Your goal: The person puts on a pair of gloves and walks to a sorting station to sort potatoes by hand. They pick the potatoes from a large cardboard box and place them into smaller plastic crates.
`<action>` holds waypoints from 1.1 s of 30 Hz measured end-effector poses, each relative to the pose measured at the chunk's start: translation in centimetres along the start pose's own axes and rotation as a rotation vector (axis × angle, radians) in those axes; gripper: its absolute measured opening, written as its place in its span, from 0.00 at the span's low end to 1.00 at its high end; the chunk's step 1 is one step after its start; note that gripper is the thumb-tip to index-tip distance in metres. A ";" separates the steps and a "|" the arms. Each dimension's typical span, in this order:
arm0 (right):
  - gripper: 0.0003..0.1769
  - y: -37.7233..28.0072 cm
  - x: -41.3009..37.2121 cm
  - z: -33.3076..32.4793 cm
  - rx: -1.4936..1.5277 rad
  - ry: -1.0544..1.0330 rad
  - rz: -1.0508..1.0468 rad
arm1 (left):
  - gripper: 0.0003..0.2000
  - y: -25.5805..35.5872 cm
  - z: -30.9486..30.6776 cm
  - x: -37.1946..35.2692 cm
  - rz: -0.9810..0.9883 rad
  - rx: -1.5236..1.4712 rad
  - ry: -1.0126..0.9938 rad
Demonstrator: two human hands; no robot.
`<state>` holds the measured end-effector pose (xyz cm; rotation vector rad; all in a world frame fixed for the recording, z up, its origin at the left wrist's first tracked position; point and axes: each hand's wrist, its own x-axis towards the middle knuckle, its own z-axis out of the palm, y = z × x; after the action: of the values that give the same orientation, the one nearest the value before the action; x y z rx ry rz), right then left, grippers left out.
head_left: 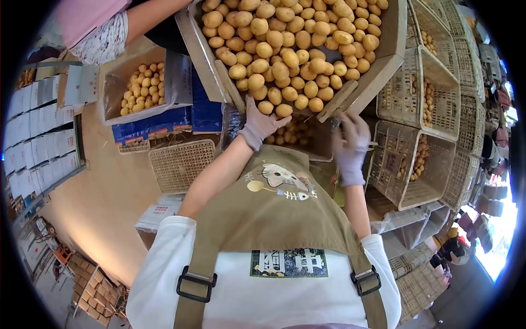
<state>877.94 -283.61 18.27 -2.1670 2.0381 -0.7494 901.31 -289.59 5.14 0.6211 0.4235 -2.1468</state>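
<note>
Many small yellow potatoes (280, 70) lie in a wooden sorting tray (378, 78) in front of me. My left hand (258, 125), in a pale glove, is at the tray's front opening, its fingers spread against the nearest potatoes. My right hand (352, 145), gloved too and a little blurred, hovers by the right wooden slat (338, 100) with its fingers apart and nothing visible in them. Below the opening, more potatoes (293, 133) sit in a box (322, 143), partly hidden by my left hand and the apron (274, 219).
At left, a lined box (178, 82) of potatoes stands on blue cartons (205, 107), near a plastic crate (183, 164). Stacked crates (386, 156) with some potatoes line the right. Another person's arm (156, 19) reaches in at upper left. White cartons (41, 120) stand far left.
</note>
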 end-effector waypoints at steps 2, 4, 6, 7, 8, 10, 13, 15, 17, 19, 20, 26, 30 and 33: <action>0.23 -2.3 2.0 2.9 0.056 -0.078 -0.163 | 0.36 0.2 0.0 -0.4 -0.006 0.073 0.079; 0.26 -2.2 2.2 7.4 -0.079 -0.152 -0.128 | 0.38 -0.3 1.1 -1.1 0.026 0.136 0.338; 0.25 -2.5 2.2 8.6 -0.182 -0.331 -0.166 | 0.37 -0.3 -2.7 -1.0 0.163 0.640 0.183; 0.25 -2.6 2.2 8.4 -0.164 -0.467 -0.194 | 0.36 0.0 -4.5 -0.7 0.205 0.823 0.172; 0.21 -2.0 2.2 8.8 -0.029 -0.447 -0.114 | 0.36 0.2 -6.2 -0.4 0.251 1.012 0.171; 0.20 -1.1 3.0 7.8 -0.135 -0.563 -0.104 | 0.37 -0.2 -4.0 -0.9 0.218 0.785 0.306; 0.15 -0.4 4.1 8.1 -0.119 -0.496 -0.070 | 0.40 -0.6 0.1 -2.1 0.124 0.281 0.376; 0.13 -1.9 4.3 7.5 -0.187 -0.168 -0.178 | 0.41 -0.2 0.0 -2.1 0.107 0.159 0.237; 0.17 -0.7 3.8 7.9 -0.170 -0.368 -0.125 | 0.37 -0.2 0.2 -2.0 0.118 0.174 0.292; 0.24 -0.9 5.2 7.4 -0.053 -0.572 0.058 | 0.33 -0.2 -1.2 -1.7 0.098 0.201 0.311; 0.24 -1.5 5.4 7.2 -0.067 -0.447 0.128 | 0.25 -0.3 -1.8 -1.3 0.104 0.165 0.277; 0.19 -1.9 5.5 7.0 -0.129 -0.598 0.010 | 0.10 0.1 -9.0 0.4 0.260 0.599 0.141; 0.16 -3.1 5.5 8.5 -0.119 -0.177 -0.271 | 0.20 0.1 -9.6 1.5 0.269 0.486 -0.060; 0.21 -0.6 6.7 9.5 -0.035 -0.631 0.001 | 0.24 1.0 0.3 -1.6 0.160 0.242 0.274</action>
<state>882.23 -292.51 12.15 -2.0562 1.7175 -0.0044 902.85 -289.29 6.26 1.0580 0.2510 -1.9807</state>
